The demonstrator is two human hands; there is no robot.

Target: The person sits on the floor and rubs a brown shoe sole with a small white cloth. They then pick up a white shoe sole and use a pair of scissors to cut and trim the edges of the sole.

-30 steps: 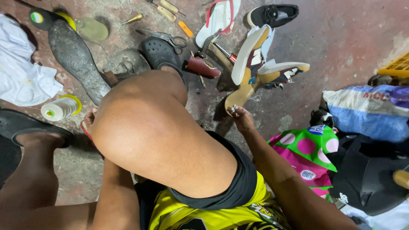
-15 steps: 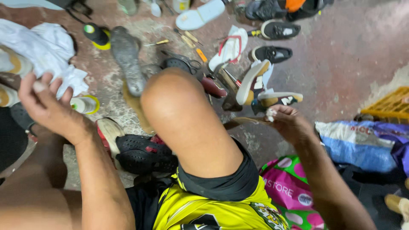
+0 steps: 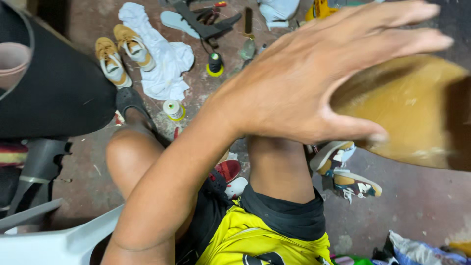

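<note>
While the left hand (image 3: 314, 83) spreads flat, fingers together, against a tan sole (image 3: 417, 113) up at three o'clock, it looks stiff, light and smooth, best gripped along its rim, and I cannot tell what the right hand does.

A large tan, dish-like rounded object (image 3: 412, 108), blurred and close to the camera, sits tilted at right, with the left hand's (image 3: 314, 78) thumb pressed against it.
</note>
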